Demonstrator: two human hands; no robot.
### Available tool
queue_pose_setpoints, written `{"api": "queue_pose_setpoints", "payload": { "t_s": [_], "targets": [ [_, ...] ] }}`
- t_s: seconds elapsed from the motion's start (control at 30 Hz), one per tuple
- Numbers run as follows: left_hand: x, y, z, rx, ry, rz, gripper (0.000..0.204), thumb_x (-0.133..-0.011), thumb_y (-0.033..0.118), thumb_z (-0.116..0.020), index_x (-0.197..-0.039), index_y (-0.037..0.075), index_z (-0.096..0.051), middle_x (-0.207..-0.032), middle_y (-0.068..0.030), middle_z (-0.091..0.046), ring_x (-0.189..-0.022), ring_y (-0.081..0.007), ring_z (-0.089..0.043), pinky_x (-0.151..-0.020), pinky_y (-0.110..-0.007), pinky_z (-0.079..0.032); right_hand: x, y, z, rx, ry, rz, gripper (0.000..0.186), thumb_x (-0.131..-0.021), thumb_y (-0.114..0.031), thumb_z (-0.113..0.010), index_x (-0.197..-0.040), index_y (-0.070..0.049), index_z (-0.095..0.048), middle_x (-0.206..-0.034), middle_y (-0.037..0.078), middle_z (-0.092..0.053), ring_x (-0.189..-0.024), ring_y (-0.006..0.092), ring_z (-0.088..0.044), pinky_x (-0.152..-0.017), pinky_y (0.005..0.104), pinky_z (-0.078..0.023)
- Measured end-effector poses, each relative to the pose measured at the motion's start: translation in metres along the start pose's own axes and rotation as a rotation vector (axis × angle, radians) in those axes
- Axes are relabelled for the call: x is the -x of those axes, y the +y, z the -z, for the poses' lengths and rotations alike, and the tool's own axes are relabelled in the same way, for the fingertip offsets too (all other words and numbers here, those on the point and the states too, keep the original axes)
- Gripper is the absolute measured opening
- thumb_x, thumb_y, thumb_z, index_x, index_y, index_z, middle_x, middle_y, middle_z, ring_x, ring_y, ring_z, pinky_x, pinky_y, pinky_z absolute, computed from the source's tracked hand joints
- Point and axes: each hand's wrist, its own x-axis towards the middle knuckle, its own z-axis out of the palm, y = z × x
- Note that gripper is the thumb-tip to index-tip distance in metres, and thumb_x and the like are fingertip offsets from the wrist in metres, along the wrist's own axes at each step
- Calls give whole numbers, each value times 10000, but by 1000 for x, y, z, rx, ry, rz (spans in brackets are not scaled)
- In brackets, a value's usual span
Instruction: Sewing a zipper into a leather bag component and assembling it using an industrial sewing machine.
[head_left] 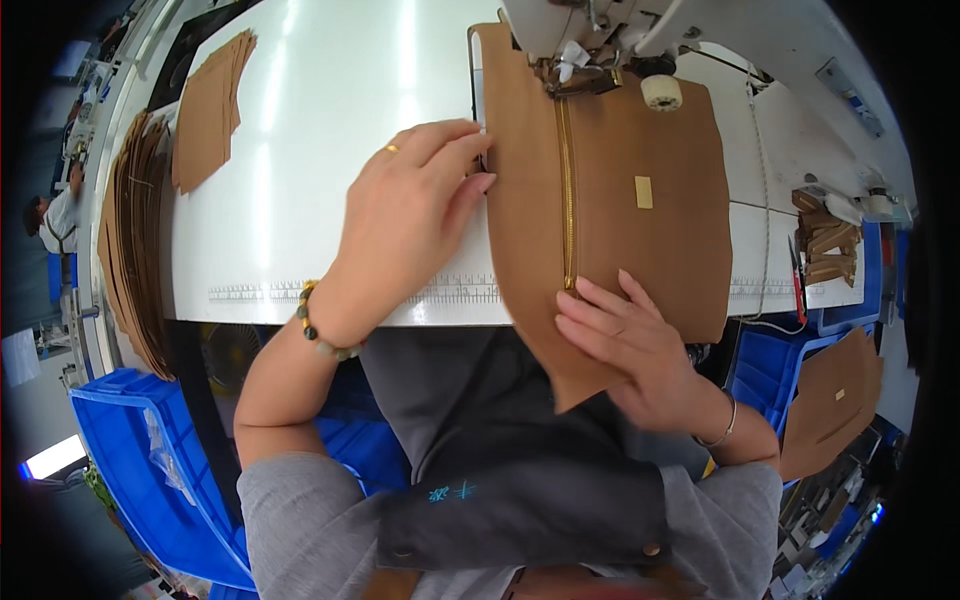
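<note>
A brown leather-like panel (650,130) with a gold-toothed zipper (569,200) and a small pale gold tag (644,192) lies under the head of a sewing machine (590,60). Its near left corner hangs over the table's front edge. My left hand (405,200) is at the panel's left edge, thumb and fingers curled together around a small dark bit that I cannot make out. Flat on the panel, by the zipper's near end, rests my right hand (640,350), fingers stretched out and slightly spread.
A ruler strip (350,291) runs along the white table's (300,130) front. Brown pieces lie in stacks (140,240) at the left. Blue bins (150,460) stand below on both sides. Red-handled scissors (799,290) and small brown parts (830,240) are at the right.
</note>
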Motion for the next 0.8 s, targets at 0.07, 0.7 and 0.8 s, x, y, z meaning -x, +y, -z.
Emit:
{"api": "queue_pose_setpoints", "payload": {
  "t_s": [0.07, 0.7, 0.8],
  "targets": [
    [23, 3, 10, 31, -10, -31, 243, -848, 94, -781, -1081, 45, -735, -1121, -94, -733, -1008, -287, -706, -836, -370, -577, 8, 8, 8, -198, 26, -28, 559, -918, -133, -570, -1460, 8, -568, -1556, 180, -533, -1485, 382, -455, -1259, 556, -225],
    [58, 52, -12, 89, 4, -384, 230, -747, 126, -689, -949, 31, -743, -1112, -115, -723, -1084, -247, -681, -812, -320, -576, 8, 5, 14, -377, 48, -130, 617, -1040, -401, -376, -1432, 15, -608, -1500, 216, -582, -1480, 384, -467, -1265, 529, -205],
    [58, 69, -13, 0, -43, -339, 261, -777, 137, -651, -986, 2, -728, -1199, -177, -696, -1150, -317, -659, -845, -357, -569, 17, 18, 27, -340, 107, -73, 629, -1078, -438, -365, -1451, 17, -585, -1526, 216, -553, -1480, 366, -465, -1264, 506, -224]
  ]
}}
